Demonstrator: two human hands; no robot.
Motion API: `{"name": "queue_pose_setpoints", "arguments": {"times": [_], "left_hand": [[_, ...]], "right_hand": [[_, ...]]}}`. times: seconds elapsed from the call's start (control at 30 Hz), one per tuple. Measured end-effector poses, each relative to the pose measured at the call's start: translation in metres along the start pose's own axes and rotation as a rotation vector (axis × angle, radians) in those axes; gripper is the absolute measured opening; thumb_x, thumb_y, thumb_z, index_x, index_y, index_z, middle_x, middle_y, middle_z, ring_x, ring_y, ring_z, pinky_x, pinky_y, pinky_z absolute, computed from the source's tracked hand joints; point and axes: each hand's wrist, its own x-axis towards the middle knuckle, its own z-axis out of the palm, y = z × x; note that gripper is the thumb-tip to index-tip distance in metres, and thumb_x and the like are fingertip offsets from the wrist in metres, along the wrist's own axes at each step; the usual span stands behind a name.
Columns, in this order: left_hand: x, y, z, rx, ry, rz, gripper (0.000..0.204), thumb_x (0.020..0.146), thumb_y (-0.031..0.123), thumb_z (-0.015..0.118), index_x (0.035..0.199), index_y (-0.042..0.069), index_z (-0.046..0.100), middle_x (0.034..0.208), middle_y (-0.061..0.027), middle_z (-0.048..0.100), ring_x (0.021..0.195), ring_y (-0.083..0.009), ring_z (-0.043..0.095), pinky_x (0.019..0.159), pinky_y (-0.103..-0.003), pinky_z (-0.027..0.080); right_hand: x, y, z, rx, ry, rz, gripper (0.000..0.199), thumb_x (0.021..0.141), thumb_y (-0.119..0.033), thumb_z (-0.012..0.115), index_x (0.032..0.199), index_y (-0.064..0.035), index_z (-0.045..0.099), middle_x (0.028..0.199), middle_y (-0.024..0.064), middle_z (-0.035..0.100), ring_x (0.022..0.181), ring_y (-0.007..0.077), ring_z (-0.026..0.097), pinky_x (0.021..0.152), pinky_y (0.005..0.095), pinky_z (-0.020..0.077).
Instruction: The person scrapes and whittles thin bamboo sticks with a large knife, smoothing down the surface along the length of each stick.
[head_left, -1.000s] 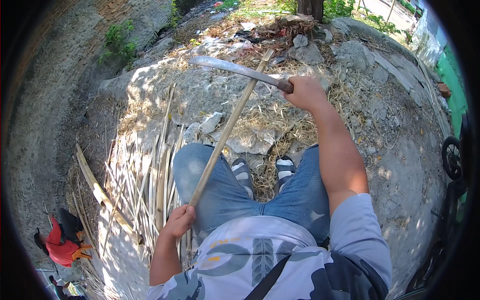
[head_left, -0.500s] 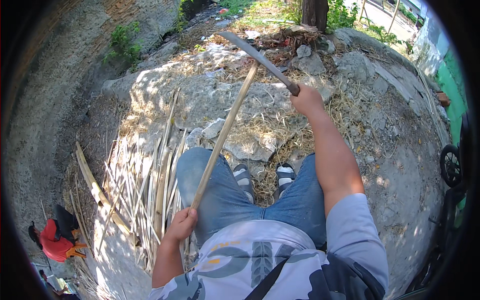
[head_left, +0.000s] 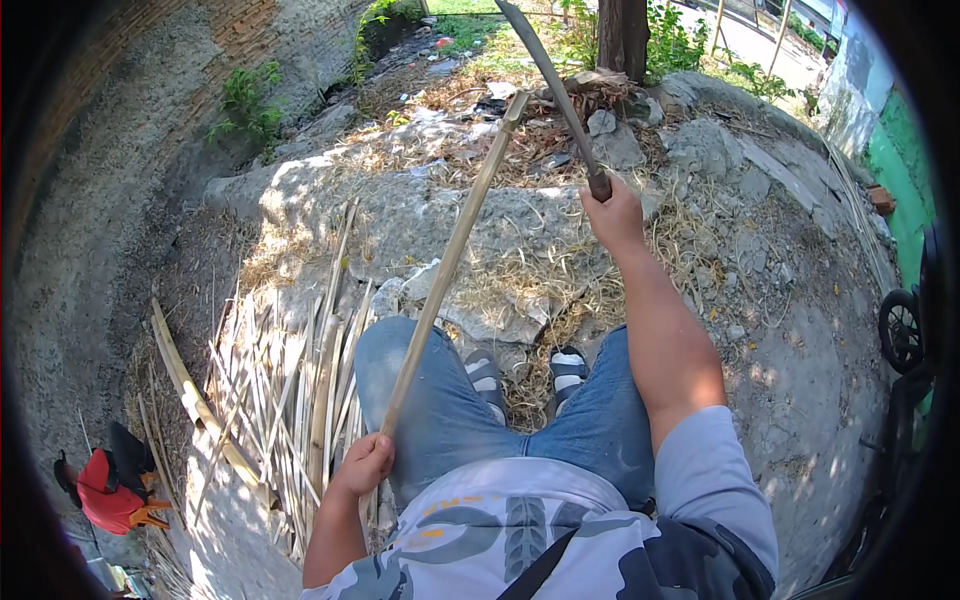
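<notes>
The left hand (head_left: 366, 463) is closed around the lower end of a bamboo stick (head_left: 450, 262), which slants from the lower centre of the frame up to its tip near the top centre. The right hand (head_left: 612, 212) grips the handle of a machete (head_left: 548, 75), its blade raised toward the top edge above the stick's far end. To cut well, I judge the blade should land at a shallow angle far from the left hand, with the stick held steady over the knees (head_left: 400, 350), off the split strips (head_left: 290, 390) at lower left.
</notes>
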Motion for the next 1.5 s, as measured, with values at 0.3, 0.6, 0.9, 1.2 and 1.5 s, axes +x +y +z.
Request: {"name": "queue_pose_setpoints", "arguments": {"times": [0.3,0.6,0.9,1.2,1.5], "left_hand": [[-0.001,0.017,0.008,0.069,0.06,-0.082,0.044,0.103,0.049,0.054,0.082,0.011,0.053,0.062,0.0049,0.042,0.051,-0.0074,0.036,0.047,-0.026,0.029],[-0.006,0.01,0.023,0.275,0.215,0.044,0.044,0.104,0.048,0.053,0.082,0.01,0.055,0.062,0.0043,0.046,0.052,-0.0067,0.039,0.048,-0.025,0.031],[-0.007,0.025,0.023,0.079,0.187,-0.132,0.041,0.105,0.045,0.053,0.083,0.01,0.055,0.063,0.0053,0.043,0.052,-0.007,0.037,0.047,-0.025,0.03],[-0.01,0.028,0.027,0.119,0.198,-0.11,0.039,0.105,0.041,0.053,0.082,0.011,0.055,0.065,0.0053,0.045,0.055,-0.0073,0.039,0.052,-0.026,0.033],[-0.007,0.017,0.021,0.134,0.187,-0.04,0.041,0.105,0.042,0.053,0.081,0.01,0.054,0.065,0.0045,0.047,0.056,-0.0067,0.04,0.052,-0.026,0.033]], "right_hand": [[-0.041,-0.05,0.008,-0.184,-0.274,-0.468,0.02,0.078,-0.023,0.074,0.089,-0.0107,0.063,0.081,0.0096,0.07,0.079,0.0344,0.069,0.072,0.0487,0.0526],[-0.034,-0.036,0.023,-0.504,-0.552,-0.622,0.026,0.075,-0.025,0.074,0.097,-0.015,0.065,0.086,0.0081,0.071,0.09,0.0329,0.07,0.079,0.0474,0.0545],[-0.025,-0.016,0.005,-0.534,-0.426,-0.262,0.025,0.082,-0.026,0.072,0.103,-0.014,0.066,0.093,0.0121,0.072,0.094,0.0321,0.07,0.083,0.0475,0.0549],[-0.072,-0.066,0.04,-0.472,-0.691,-0.925,0.017,0.072,-0.02,0.072,0.086,-0.0156,0.066,0.079,0.0076,0.069,0.081,0.0306,0.07,0.074,0.0472,0.0541],[-0.015,-0.013,0.007,-0.257,-0.57,-0.062,0.026,0.082,-0.027,0.073,0.102,-0.0108,0.071,0.091,0.0134,0.072,0.092,0.0333,0.07,0.083,0.0461,0.055]]}}
